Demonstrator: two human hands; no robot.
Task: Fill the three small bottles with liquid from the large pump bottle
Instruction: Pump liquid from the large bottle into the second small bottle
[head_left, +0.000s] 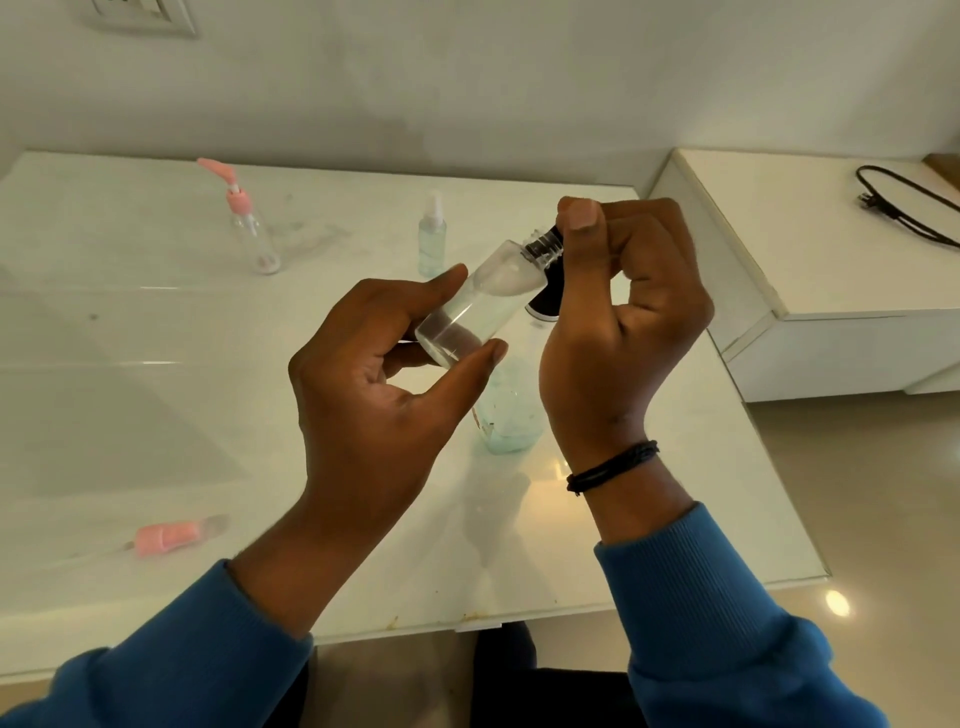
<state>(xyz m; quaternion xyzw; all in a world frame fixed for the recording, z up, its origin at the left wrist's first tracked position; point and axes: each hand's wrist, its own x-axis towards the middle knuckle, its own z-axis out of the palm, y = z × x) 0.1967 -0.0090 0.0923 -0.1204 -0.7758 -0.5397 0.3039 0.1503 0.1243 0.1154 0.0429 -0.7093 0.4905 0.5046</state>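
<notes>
Left hand (384, 374) grips the clear small bottle (478, 306), right hand (623, 291) pinching its black cap (545, 241); I'd guess uncapping, pump bottle at 6 o'clock next.

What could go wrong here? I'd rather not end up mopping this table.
The clear bottle is tilted in the left hand while the right hand works its black cap, so liquid might spill if the cap comes off. The blue-tinted bottle stands right under both hands and could get knocked over.
</notes>
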